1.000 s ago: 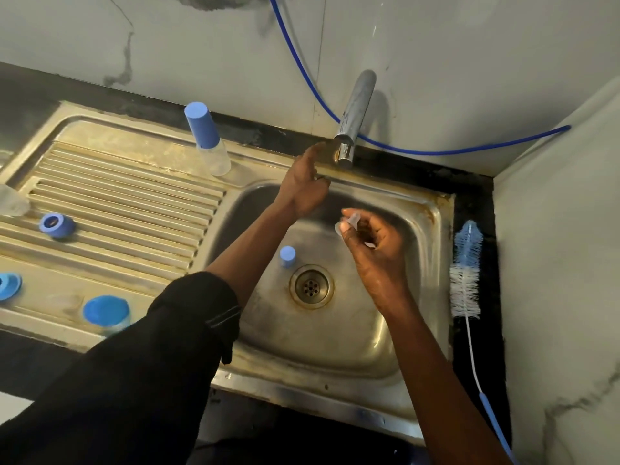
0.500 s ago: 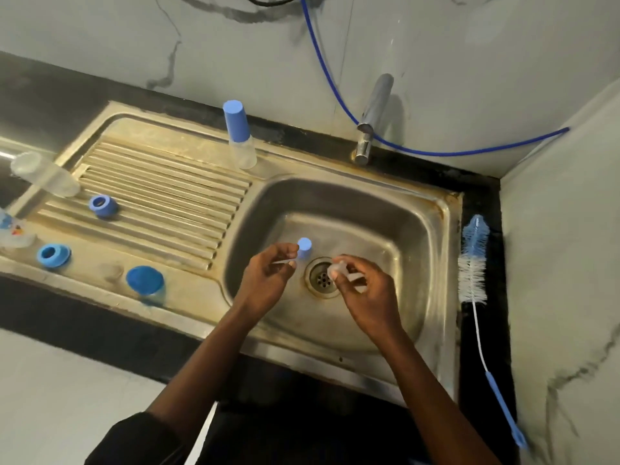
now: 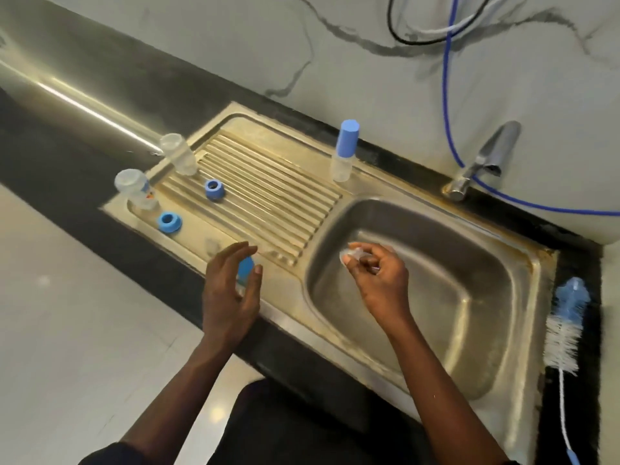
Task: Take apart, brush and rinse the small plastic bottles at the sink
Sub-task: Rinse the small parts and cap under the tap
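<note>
Above the steel sink basin [image 3: 469, 297], the right hand [image 3: 380, 281] pinches a small clear bottle part [image 3: 351, 255]. Just left of the basin, the left hand [image 3: 229, 293] spreads wide around a blue cap [image 3: 246, 269] on the draining board [image 3: 268, 182].

Right hand [image 3: 379, 280] pinches a small clear part [image 3: 349, 255] over the basin [image 3: 469, 297]. Left hand [image 3: 231, 293], fingers spread, is at a blue cap [image 3: 246, 268] on the drainboard [image 3: 268, 199]; contact unclear. Capped bottle [image 3: 344, 152] stands at the drainboard's back edge, and the brush [image 3: 567, 327] lies right of the basin.
</note>
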